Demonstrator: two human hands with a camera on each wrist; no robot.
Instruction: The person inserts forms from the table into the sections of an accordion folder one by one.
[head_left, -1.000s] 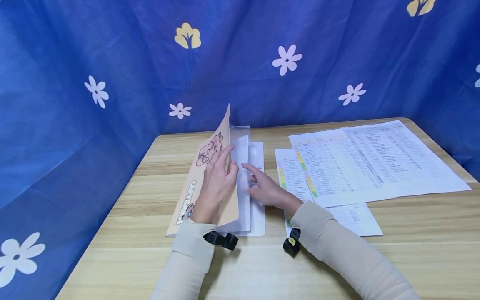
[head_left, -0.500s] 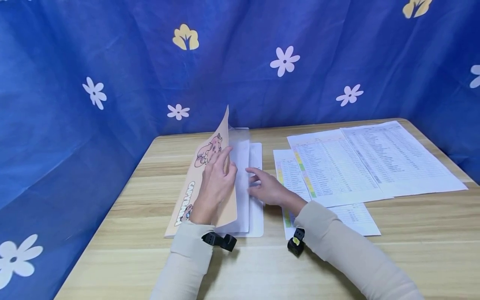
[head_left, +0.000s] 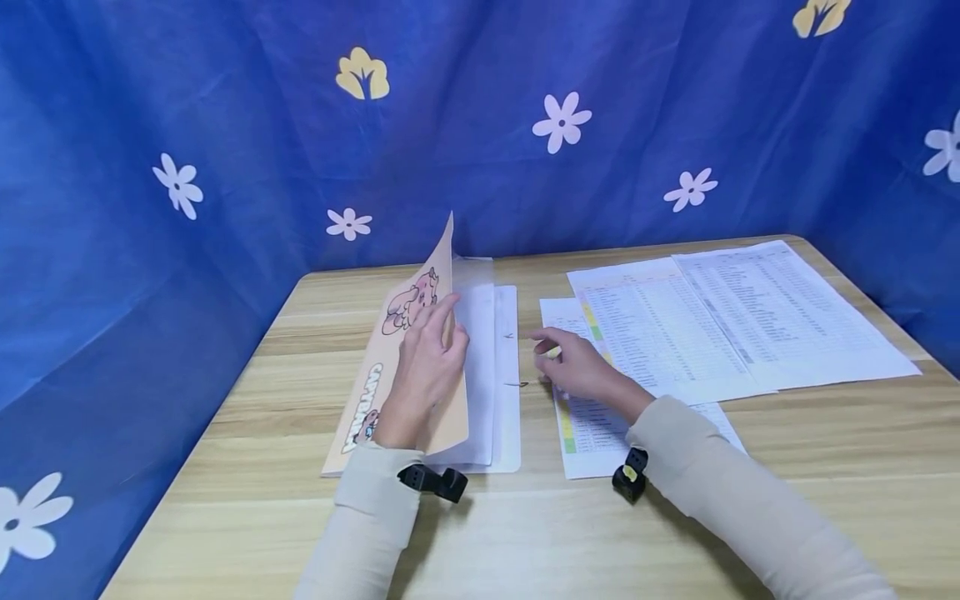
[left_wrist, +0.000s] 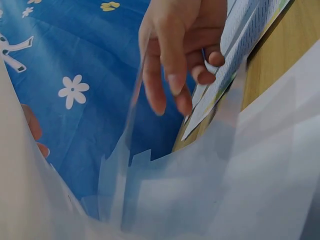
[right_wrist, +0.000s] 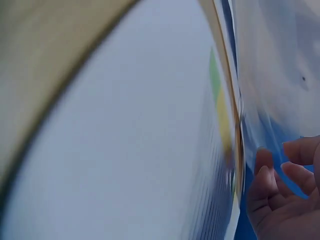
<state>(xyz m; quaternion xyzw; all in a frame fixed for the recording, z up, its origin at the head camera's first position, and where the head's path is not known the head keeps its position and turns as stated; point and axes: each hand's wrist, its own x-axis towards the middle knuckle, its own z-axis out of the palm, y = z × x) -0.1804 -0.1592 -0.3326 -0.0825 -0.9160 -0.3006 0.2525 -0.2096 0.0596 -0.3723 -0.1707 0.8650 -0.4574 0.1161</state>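
Blue curtain (head_left: 450, 150) hangs at 12 o'clock, behind the wooden table (head_left: 255, 492). The sheets (head_left: 675, 325) lie at 3 o'clock of the folder (head_left: 506, 442). Its cover (head_left: 386, 354) stands raised at the left hand (head_left: 423, 367); whether those fingers pinch it, I cannot tell. The right hand (head_left: 577, 367), empty and loosely bent, has left the folder towards 3 o'clock. This means, I judge, only 1 hand keeps the folder open. There, 2 dark strokes (head_left: 513, 384) now show better.
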